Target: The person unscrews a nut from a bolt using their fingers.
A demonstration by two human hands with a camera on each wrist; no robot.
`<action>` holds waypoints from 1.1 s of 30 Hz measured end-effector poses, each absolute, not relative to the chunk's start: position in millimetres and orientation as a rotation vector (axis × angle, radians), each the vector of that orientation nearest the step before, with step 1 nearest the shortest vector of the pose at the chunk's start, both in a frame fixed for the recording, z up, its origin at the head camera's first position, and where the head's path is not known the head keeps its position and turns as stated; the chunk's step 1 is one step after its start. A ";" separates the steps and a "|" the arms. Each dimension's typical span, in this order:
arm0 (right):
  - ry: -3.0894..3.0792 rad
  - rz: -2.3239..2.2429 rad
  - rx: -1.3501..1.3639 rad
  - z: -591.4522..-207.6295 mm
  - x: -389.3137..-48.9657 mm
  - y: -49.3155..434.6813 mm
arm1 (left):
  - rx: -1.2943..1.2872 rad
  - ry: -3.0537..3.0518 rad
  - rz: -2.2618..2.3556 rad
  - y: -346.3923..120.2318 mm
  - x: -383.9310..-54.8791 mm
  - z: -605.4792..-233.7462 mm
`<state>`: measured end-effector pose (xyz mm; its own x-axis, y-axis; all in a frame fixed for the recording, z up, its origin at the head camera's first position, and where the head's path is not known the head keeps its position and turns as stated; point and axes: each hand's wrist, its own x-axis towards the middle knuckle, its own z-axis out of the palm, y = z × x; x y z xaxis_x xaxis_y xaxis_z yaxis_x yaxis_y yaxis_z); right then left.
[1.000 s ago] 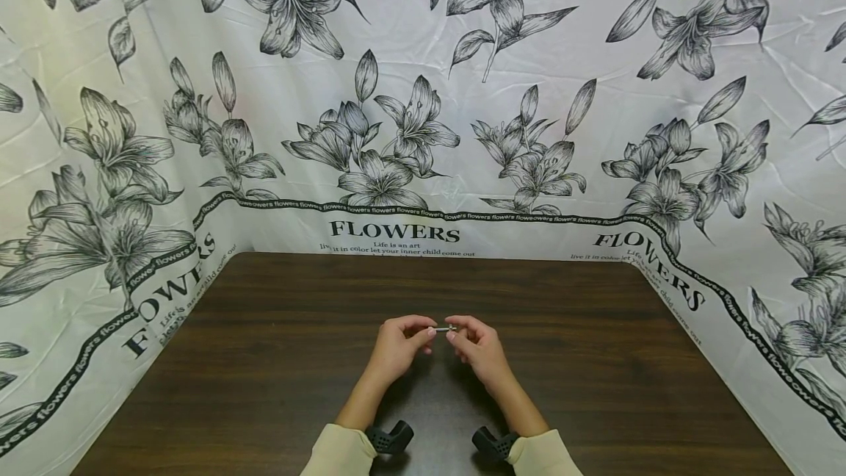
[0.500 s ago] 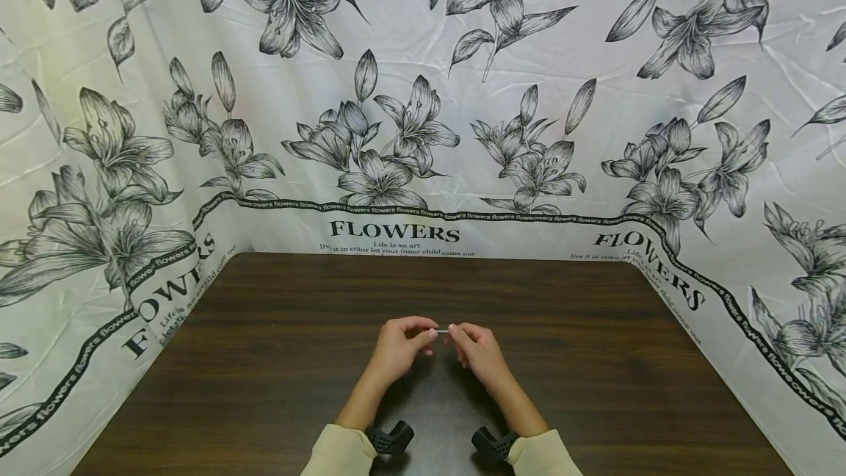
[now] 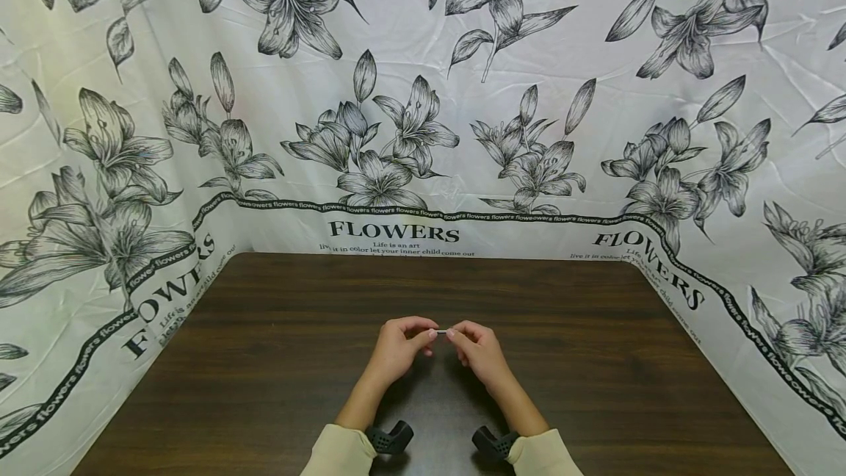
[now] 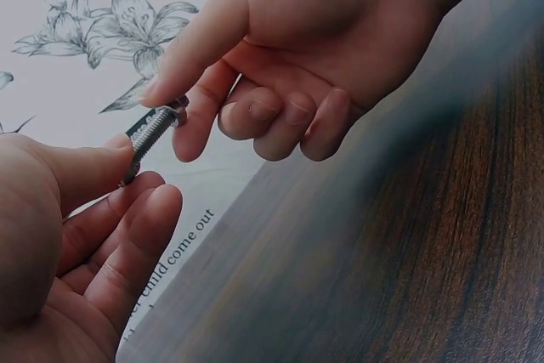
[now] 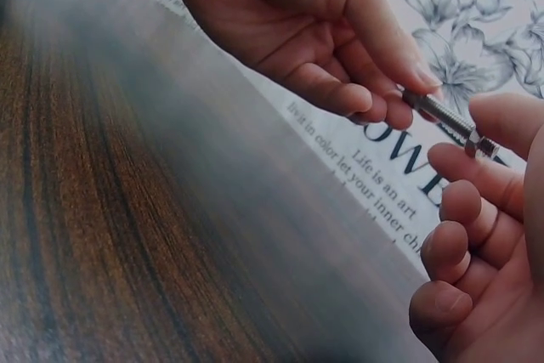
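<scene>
Thumb and fingers of my left hand (image 3: 394, 350) pinch one end of a small metal bolt (image 5: 446, 114), which lies sideways between both hands above the table. Its threaded shank shows in both wrist views, while the end in the left fingers is mostly covered. A hex nut (image 5: 481, 144) sits on the thread near the other end. My right hand (image 3: 482, 355) has its thumb and index finger at either side of this nut, and its other fingers are curled loosely. In the head view the bolt is tiny and partly hidden by the fingertips.
A dark wood-grain table (image 3: 297, 300) lies beneath the hands. White cloth with black flower prints (image 3: 410, 167) stands along its back and sides. Each wrist carries a black camera mount (image 3: 391, 438) beside a pale yellow sleeve (image 3: 340, 450).
My right thumb and finger shift at the nut end, covering more of it than one second ago. The left hand stays in place, holding the bolt.
</scene>
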<state>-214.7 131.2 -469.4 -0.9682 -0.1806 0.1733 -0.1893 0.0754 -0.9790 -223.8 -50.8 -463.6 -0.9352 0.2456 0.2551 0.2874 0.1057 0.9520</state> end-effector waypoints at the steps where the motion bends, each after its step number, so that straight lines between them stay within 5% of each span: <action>1: -2.296 2.099 0.393 -469.5 -214.6 131.1 | -0.558 -2.315 -2.003 -51.0 -221.3 -459.0; 33: -2.216 2.213 0.416 -467.3 -213.8 131.2 | -0.540 -2.320 -1.974 -52.1 -215.8 -449.3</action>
<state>-213.8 131.2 -467.3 -0.9652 -0.1970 0.1719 -0.1723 -0.0155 -0.9849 -215.8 -52.1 -449.3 -0.9380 0.2312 0.2583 0.2919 0.1251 0.9482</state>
